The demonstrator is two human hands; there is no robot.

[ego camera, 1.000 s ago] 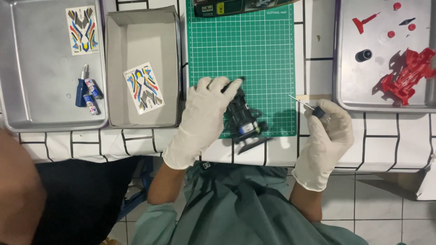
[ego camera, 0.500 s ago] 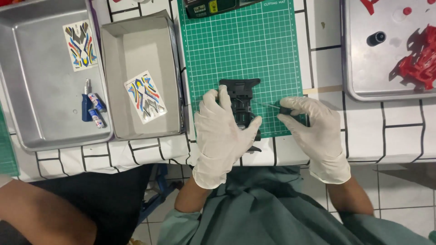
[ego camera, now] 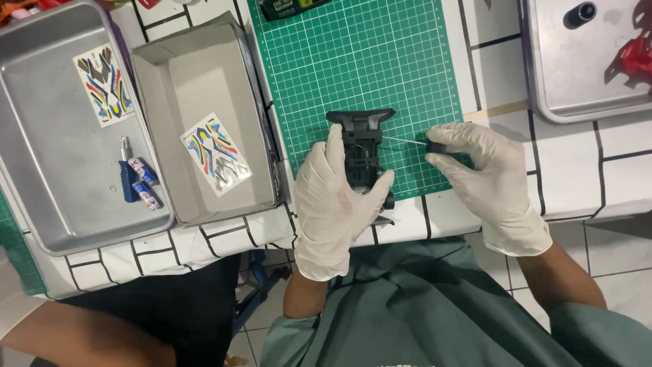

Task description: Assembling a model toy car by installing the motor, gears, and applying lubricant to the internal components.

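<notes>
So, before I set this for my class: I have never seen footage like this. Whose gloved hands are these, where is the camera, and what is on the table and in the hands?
The camera is worn on a person's head and looks straight down at their own two gloved hands. The left hand steadies a black toy car chassis on a green cutting mat. The right hand holds a thin screwdriver, its tip pointing at the chassis. To the left, a metal tray holds a sticker sheet and small blue tools; a grey box holds another sticker sheet. At top right, a second tray has red parts.
</notes>
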